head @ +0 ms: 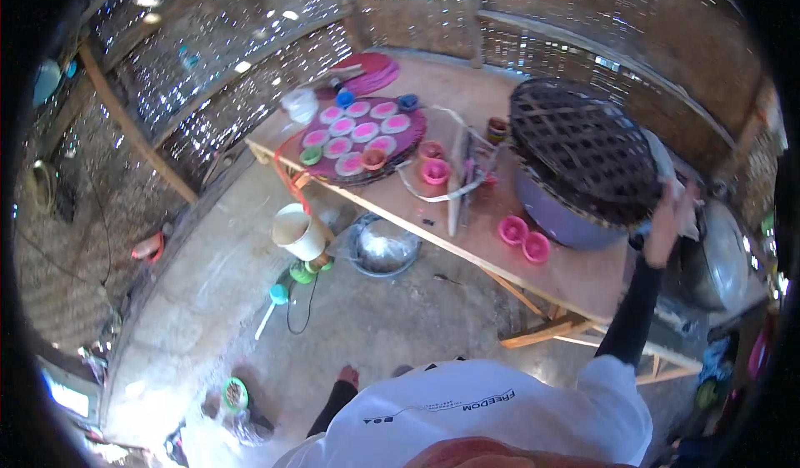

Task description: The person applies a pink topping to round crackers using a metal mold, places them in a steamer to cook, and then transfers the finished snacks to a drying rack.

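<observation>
My right hand (666, 230), blurred, is at the right rim of a dark woven bamboo tray (581, 149). Whitish cloth or plastic (659, 155) shows beside its fingers; I cannot tell whether they grip it or the rim. The tray lies tilted over a large purple tub (556, 208) on the table (575, 274). My left hand (350, 376) hangs low beside my body, small and partly seen, its fingers unclear. Two pink cups (525, 239) sit in front of the tub. Further left, pink-centred white discs (364, 132) lie on a round purple mat (409, 137).
A metal wok or basin (719, 255) stands right of the tub. More small cups (435, 171) and a white hoop (459, 193) are mid-table. A white bucket (300, 233) and a plastic-covered basin (384, 246) stand by the table's front. A wooden brace (544, 330) juts out below.
</observation>
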The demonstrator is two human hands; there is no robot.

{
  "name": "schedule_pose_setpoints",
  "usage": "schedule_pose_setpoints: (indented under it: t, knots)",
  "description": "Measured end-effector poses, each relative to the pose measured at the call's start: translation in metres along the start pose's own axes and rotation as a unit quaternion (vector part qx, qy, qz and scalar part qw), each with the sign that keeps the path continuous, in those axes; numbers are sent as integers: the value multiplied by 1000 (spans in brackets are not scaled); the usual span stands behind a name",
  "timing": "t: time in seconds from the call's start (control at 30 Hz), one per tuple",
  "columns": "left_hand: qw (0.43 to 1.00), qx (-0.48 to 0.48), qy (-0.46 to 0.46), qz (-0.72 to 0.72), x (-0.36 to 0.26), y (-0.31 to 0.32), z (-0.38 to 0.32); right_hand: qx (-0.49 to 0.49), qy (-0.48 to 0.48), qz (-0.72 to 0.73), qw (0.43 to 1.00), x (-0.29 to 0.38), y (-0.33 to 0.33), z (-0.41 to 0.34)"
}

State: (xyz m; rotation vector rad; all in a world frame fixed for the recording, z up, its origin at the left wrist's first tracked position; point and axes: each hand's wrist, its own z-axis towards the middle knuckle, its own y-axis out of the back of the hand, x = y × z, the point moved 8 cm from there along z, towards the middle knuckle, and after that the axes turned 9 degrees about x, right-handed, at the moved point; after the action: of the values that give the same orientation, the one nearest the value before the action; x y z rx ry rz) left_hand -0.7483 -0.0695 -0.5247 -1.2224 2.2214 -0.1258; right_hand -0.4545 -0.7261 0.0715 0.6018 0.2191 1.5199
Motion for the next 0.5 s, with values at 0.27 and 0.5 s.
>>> schedule_pose_setpoints:
  t: [0.27,0.5]
  knots:
    - [903,-44,-358,233,-185,-188,0,225,206,437,846,326,-44,-75]
    - [702,-33,-635,322,-427,-341,-89,465,123,461,745,453,-232,-104]
